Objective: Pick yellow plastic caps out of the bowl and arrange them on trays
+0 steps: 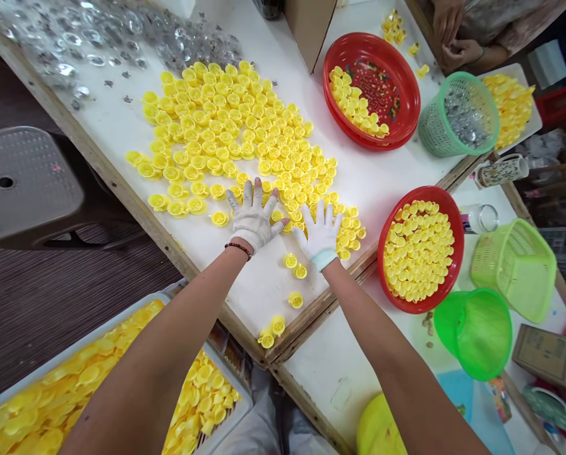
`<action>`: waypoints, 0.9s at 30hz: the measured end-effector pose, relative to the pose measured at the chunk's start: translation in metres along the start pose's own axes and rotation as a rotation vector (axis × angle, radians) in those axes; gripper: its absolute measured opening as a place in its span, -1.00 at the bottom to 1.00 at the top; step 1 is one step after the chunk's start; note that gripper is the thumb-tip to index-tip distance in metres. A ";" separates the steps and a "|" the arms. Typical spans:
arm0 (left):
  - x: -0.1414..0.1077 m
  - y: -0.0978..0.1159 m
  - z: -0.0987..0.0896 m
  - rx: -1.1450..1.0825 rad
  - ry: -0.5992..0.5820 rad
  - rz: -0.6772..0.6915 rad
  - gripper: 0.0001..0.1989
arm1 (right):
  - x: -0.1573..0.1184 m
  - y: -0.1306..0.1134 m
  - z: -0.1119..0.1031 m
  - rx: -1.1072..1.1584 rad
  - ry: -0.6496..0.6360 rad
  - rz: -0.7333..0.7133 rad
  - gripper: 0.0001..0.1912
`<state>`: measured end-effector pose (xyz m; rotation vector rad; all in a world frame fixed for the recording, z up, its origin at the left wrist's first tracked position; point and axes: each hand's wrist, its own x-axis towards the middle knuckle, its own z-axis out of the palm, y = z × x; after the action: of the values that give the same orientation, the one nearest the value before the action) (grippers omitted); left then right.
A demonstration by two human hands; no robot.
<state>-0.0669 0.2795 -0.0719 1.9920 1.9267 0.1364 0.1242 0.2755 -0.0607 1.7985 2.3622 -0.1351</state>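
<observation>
Both of my hands wear thin white gloves and lie over the near edge of a broad spread of small yellow plastic cups [221, 120] on the white table. My left hand [253, 218] has its fingers spread flat, with bare fingertips showing and a dark beaded bracelet at the wrist. Beside it, my right hand [319, 232] is also spread, its palm down against the cups. Neither hand grasps anything. A few loose yellow cups [295, 299] sit apart, nearer to me. What lies under the palms is hidden.
Clear plastic pieces [93, 31] are heaped at the far left. Red trays [406, 82] and a red basin [456, 253] hold yellow pieces. A mint basket [432, 126] stands near a co-worker's hands [458, 54]. A crate [238, 411] of yellow pieces stands below; a stool [27, 183] is left.
</observation>
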 end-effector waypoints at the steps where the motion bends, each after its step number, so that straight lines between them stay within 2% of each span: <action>1: 0.003 0.000 0.001 0.003 0.012 -0.005 -0.23 | 0.003 0.000 0.000 0.007 0.010 -0.004 -0.24; 6: 0.012 0.000 0.002 -0.008 0.032 -0.024 -0.25 | 0.017 0.004 0.005 0.030 0.050 -0.010 -0.24; 14: 0.030 0.004 -0.010 -0.008 -0.010 -0.071 -0.23 | 0.043 0.011 0.005 -0.030 0.059 -0.035 -0.25; 19: 0.034 0.004 -0.012 -0.023 -0.002 -0.086 -0.24 | 0.052 0.010 0.004 -0.020 0.080 -0.038 -0.23; 24: 0.032 0.005 -0.013 -0.058 -0.004 -0.066 -0.22 | 0.050 0.019 -0.003 0.007 0.053 -0.013 -0.18; 27: 0.028 0.007 -0.018 -0.101 0.004 -0.038 -0.22 | 0.031 0.036 -0.012 0.010 0.057 0.031 -0.18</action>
<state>-0.0641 0.3102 -0.0575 1.8909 1.9193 0.2237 0.1498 0.3166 -0.0539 1.8674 2.3742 -0.0927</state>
